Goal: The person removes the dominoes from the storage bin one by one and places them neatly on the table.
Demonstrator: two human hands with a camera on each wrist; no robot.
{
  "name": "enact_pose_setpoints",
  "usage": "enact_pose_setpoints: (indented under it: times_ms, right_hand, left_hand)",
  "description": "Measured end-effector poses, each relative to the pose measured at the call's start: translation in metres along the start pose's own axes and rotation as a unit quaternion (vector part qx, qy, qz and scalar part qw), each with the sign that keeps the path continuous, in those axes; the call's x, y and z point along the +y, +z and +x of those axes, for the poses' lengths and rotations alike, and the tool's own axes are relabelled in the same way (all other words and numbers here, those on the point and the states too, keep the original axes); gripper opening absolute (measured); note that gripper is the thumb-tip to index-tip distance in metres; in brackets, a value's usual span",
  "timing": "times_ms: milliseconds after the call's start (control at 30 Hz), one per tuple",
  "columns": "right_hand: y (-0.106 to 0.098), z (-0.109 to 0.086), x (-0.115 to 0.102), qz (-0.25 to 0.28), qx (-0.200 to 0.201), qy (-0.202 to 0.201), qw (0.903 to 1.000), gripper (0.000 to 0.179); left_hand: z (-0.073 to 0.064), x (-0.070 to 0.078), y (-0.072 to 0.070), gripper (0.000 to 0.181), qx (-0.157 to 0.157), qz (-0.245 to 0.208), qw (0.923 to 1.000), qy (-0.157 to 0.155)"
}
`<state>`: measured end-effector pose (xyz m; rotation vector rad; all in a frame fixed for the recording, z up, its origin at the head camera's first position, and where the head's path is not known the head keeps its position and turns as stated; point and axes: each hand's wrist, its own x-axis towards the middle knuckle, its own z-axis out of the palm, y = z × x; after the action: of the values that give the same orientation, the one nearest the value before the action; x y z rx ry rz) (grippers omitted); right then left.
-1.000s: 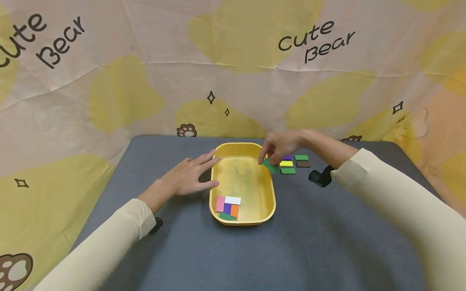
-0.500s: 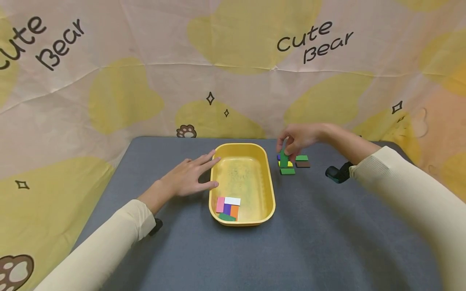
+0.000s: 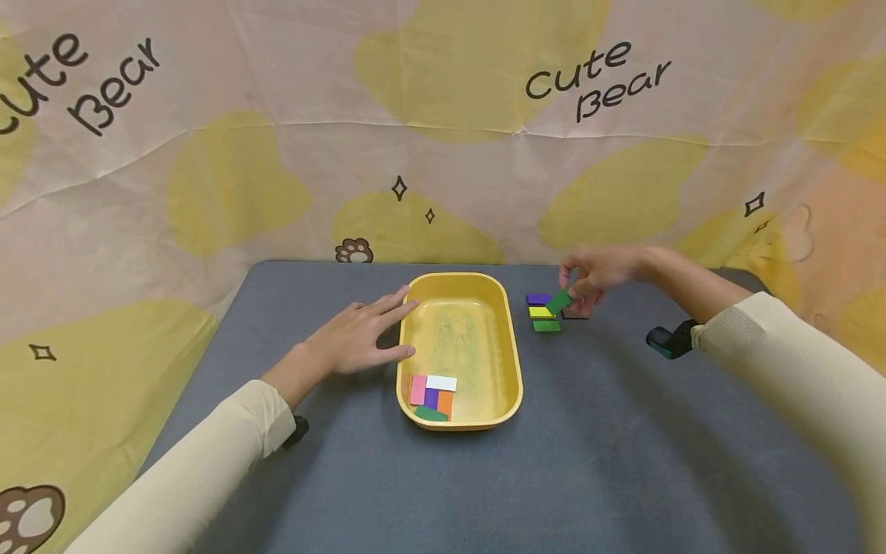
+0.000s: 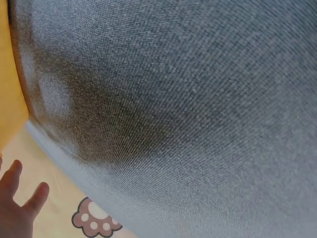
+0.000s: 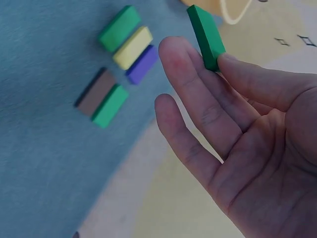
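Observation:
My right hand pinches a green block between thumb and fingers, above several blocks lying right of the tray; the right wrist view shows the held green block at the thumb tip. Below it lie a purple block, a yellow block, a green block and a brown block. Another green block, beside the brown one, is covered by the hand in the head view. With fingers spread, my left hand rests at the left rim of the yellow tray.
In the tray's near left corner are a pink block, white block, purple block, orange block and green block. A grey tabletop lies beneath; a printed cloth hangs behind it.
My right hand, holding the green block, has moved right from the tray's right rim to over the table blocks, and the block has turned. My left hand stays at the rim.

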<state>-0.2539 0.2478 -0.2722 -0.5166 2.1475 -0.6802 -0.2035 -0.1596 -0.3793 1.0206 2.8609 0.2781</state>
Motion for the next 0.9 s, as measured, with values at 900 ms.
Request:
enact_pose_setpoints:
  times_ms: [900]
  right_hand:
    - [0.023,-0.004,0.081,0.089,0.069,0.039,0.9929,0.023]
  left_hand:
    - [0.000,0.000,0.002,0.083,-0.007,0.004,1.0000,-0.004]
